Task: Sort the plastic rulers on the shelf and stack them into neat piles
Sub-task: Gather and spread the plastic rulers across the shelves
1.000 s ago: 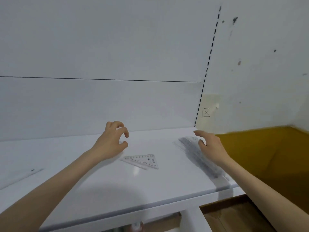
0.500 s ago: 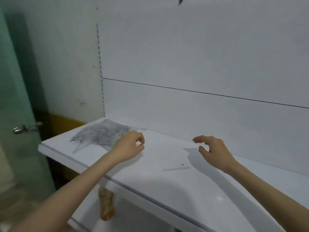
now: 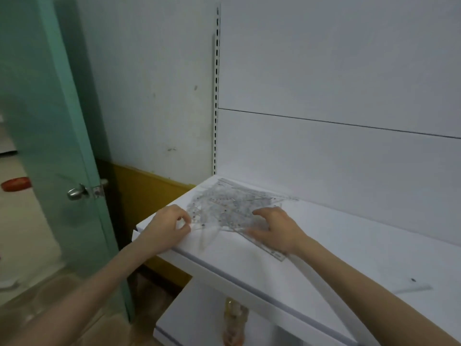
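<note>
One ruler heap (image 3: 224,206) lies under the right grip (image 3: 279,229), beside the left grip (image 3: 167,227).

Ruler pile (image 3: 232,204) (clear, jumbled) on white shelf (image 3: 344,248); left hand (image 3: 168,227) curled at its edge; right hand (image 3: 278,229) spread on top.

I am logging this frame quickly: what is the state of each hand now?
Left hand: fingers curled at the edge of the ruler pile; a pinch cannot be told.
Right hand: open, fingers resting on the pile.
</note>
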